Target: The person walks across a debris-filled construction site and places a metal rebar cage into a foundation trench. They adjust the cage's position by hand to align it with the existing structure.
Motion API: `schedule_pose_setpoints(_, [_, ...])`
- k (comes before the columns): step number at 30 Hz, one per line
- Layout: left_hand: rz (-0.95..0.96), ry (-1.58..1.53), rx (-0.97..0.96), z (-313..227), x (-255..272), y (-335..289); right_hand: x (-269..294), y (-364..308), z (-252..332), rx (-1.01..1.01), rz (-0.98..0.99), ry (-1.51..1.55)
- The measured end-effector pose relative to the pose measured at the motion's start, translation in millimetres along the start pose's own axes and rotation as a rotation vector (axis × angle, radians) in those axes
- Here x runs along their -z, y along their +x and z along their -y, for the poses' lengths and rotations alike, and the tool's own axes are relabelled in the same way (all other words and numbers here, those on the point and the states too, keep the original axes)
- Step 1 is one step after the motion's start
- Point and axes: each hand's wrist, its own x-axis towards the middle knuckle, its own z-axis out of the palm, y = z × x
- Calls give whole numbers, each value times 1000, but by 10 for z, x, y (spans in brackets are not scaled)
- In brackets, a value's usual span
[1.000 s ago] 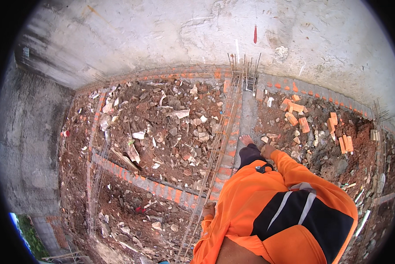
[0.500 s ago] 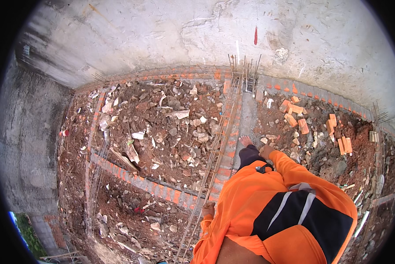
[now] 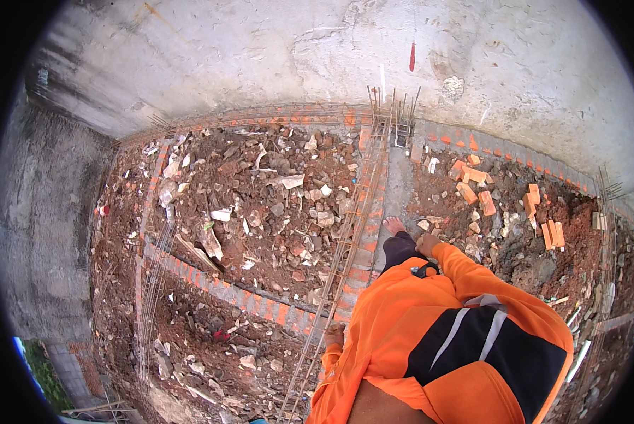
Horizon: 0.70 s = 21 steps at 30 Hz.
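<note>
In the head view, you stand barefoot on top of a low brick wall [image 3: 360,277] that runs from near you to the far concrete wall [image 3: 260,49]. A long steel bar cage [image 3: 354,237] lies along the wall's left edge. My reading is that you are making your way along the wall top beside the cage, with no lifting begun. Your leading foot [image 3: 394,225] is planted on the grey strip just right of the bars.

The next move calls for sure footing more than anything. The strip is narrow, and rubble [image 3: 260,205] drops away on the left (loose bricks [image 3: 476,185] lie on the right). Place each step clear of the bars.

Your left hand [image 3: 334,334] hangs low at your side, arm straight down in its orange sleeve. It is just beside the near stretch of the cage, and I cannot tell whether it touches the steel. Its fingers look loosely curled with nothing visible in them, though it is too small to say how far they are closed.

Your right hand [image 3: 428,244] is forward and bent in at the elbow, next to your dark trouser leg above the foot. It looks lightly bunched, with no object showing, and here too I cannot tell the grip for certain.

At the far end, upright bars [image 3: 401,113] stand where the cage meets the concrete.
</note>
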Motion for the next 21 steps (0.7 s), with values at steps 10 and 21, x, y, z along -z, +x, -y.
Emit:
schedule_pose_setpoints(10, [28, -42, -8, 230, -96, 154, 89, -15, 137, -65, 15, 47])
schedule_pose_setpoints(21, [26, -127, -8, 253, -151, 134, -214, 355, -256, 168, 5, -271])
